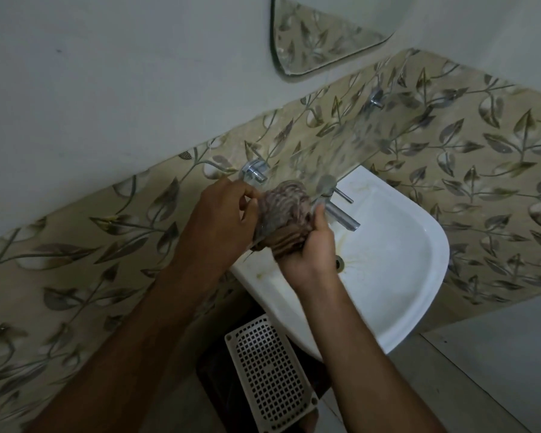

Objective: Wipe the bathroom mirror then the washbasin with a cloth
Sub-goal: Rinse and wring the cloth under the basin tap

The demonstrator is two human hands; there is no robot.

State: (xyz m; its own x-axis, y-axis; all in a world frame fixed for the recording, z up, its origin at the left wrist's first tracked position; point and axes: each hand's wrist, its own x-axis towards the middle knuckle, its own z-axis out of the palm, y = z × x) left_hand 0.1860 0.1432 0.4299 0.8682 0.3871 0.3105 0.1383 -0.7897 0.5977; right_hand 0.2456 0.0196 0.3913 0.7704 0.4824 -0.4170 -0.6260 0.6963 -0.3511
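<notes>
Head view: bunched brown striped cloth (pixel 284 214)

Brown striped cloth (pixel 283 214), white washbasin (pixel 397 260), beige leaf-pattern tiles (pixel 481 157).

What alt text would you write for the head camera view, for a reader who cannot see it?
Two bare hands, left hand and right hand, grip a bunched brown cloth above a white washbasin beside its metal tap. A mirror hangs on the wall above leaf-patterned tiles, and a white perforated basket sits below the basin.
</notes>
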